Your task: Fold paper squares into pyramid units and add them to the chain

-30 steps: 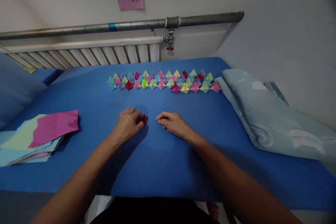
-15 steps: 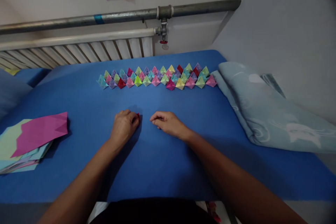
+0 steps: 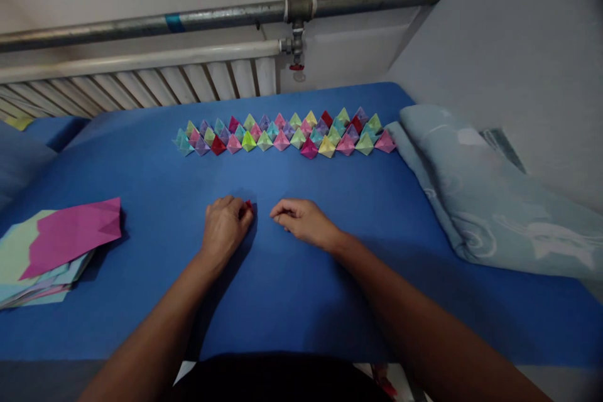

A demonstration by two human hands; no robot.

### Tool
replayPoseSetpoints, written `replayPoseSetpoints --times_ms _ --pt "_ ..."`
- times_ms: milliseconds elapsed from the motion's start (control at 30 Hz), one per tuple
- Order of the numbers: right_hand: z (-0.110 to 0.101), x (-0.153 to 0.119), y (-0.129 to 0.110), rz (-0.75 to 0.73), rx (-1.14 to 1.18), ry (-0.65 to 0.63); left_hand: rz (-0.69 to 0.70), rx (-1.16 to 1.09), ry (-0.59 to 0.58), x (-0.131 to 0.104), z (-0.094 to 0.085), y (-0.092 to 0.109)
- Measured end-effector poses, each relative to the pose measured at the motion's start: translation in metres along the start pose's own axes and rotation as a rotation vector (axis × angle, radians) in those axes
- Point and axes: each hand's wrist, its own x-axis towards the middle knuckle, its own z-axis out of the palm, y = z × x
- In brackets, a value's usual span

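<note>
My left hand [image 3: 223, 226] has its grip pinched shut on a small red paper [image 3: 248, 205], mostly hidden by my fingers, low over the blue sheet [image 3: 282, 301], probably to steady it; my right hand [image 3: 306, 221] curls loosely at three o'clock from it, holding what, if anything, I cannot tell; at twelve the folded papers [image 3: 281, 140] sit in close rows, perhaps to prop each other; loose paper [image 3: 75, 235] lies at nine, seemingly for easy reach; the blanket [image 3: 471, 169] borders the rows at two; bare sheet spreads between rows and hands, its near edge at six.

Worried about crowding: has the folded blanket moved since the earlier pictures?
No: the folded blanket keeps its place on the blue surface, beside the paper shapes.
</note>
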Motion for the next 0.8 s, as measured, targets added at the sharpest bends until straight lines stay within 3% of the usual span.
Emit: replayPoseSetpoints --times_ms 200,433,667,800 --pt "-0.002 -0.003 -0.004 0.009 -0.024 -0.004 0.009 -0.111 -0.03 -0.002 -0.014 0.002" --pt "-0.003 -0.004 -0.008 0.044 -0.008 -0.025 -0.081 -0.389 0.108 -0.017 -0.04 -0.031" --pt "-0.003 -0.002 -0.007 0.032 0.034 -0.019 -0.013 -0.5 0.105 -0.023 -0.028 -0.033" --pt "-0.001 -0.001 -0.003 -0.008 0.012 0.003 -0.065 -0.558 0.132 -0.025 -0.017 -0.035"
